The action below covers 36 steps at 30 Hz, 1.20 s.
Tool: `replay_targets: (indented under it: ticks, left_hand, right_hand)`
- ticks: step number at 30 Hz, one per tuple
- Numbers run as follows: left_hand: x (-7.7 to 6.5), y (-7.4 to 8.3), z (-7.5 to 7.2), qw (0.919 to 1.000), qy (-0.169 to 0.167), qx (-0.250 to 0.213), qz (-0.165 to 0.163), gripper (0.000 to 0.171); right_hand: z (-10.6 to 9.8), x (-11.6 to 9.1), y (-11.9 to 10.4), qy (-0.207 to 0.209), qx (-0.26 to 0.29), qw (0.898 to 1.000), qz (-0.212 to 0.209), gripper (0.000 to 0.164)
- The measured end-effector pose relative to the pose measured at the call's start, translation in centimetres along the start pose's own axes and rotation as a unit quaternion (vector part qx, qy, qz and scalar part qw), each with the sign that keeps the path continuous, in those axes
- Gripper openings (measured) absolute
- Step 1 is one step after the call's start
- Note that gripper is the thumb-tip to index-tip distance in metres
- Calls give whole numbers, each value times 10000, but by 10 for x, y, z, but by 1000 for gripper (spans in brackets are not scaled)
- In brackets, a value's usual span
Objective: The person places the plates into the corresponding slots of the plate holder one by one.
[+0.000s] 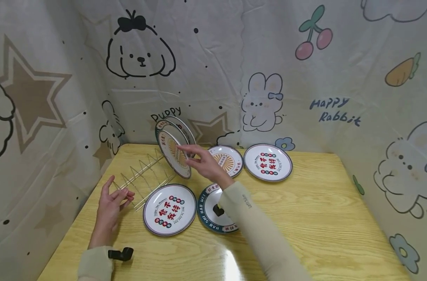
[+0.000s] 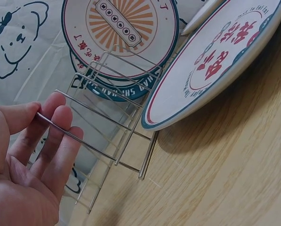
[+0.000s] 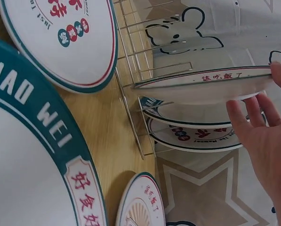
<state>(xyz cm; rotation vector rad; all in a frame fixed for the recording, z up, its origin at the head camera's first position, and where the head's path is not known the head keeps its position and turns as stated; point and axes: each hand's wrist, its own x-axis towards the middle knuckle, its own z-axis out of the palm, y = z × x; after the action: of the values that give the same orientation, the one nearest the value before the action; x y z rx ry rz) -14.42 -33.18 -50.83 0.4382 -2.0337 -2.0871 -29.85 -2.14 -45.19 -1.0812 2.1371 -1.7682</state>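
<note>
A gold-coloured wire dish rack (image 1: 139,173) stands at the table's left. My left hand (image 1: 111,203) pinches the end wire of the rack (image 2: 131,137) between thumb and fingers. Toward the rack's far end, a white plate with an orange sunburst (image 1: 173,150) stands tilted on edge. My right hand (image 1: 208,166) grips this plate by its rim, thumb on the printed face and fingers behind, as the right wrist view shows. Behind it two more plates lean in the rack, one with a teal rim (image 3: 152,104) and one with red characters (image 3: 196,136).
Flat on the wooden table (image 1: 305,218) lie a red-lettered plate (image 1: 169,224) beside the rack, a teal-rimmed plate (image 1: 201,212) partly under my right sleeve, a sunburst plate (image 1: 237,156) and another red-lettered plate (image 1: 252,160). A printed curtain (image 1: 213,58) hangs behind the table.
</note>
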Motion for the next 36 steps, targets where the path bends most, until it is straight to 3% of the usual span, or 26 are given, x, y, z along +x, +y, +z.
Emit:
replay_targets:
  ticks: [4,9,24,36]
  left_hand:
    - [-1,0,0,10000,32,22,-28,77]
    - [0,0,0,9999,26,-90,-61,78]
    - [-1,0,0,9999,24,-103,-19,78]
    - [0,-1,0,9999,58,-28,-85,77]
  right_hand:
    - [4,1,2,492,-56,9987,118,46]
    - [10,4,3,974,284,9943,324,43]
    - [27,16,7,1473,90,9889,148,42]
    - [33,16,15,1912,-676,9792,10,40]
